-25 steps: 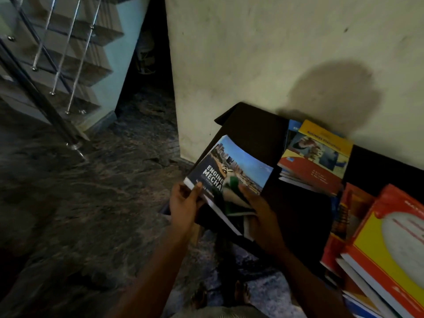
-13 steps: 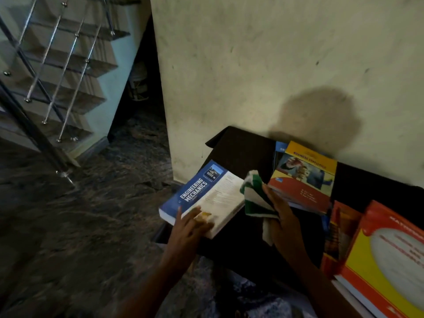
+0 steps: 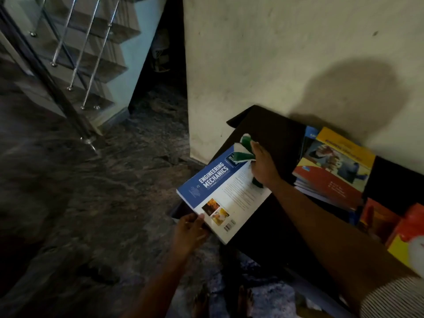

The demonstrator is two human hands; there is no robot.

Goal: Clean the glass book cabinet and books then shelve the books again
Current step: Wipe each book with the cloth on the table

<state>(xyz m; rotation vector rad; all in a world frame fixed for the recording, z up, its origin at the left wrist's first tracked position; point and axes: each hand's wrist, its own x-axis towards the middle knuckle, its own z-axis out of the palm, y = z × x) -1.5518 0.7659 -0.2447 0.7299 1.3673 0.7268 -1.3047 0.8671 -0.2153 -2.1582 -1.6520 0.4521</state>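
An "Engineering Mechanics" book [image 3: 220,193] lies back cover up, blue spine toward the floor, on the left end of a dark low table [image 3: 270,125]. My left hand [image 3: 189,230] grips its near corner, thumb on the cover. My right hand [image 3: 263,166] holds a green and white cloth [image 3: 243,149] against the book's far end. The glass cabinet is out of view.
A stack topped by a yellow and red book [image 3: 332,171] sits right of my right hand. Orange and yellow books [image 3: 403,232] pile at the far right. A cream wall [image 3: 275,53] backs the table. A staircase with steel railing [image 3: 75,53] rises at upper left over dark marbled floor [image 3: 91,203].
The book was turned from front cover to back cover up. My right hand carried the cloth from beside the book onto its far end. My left hand shifted to the near corner.
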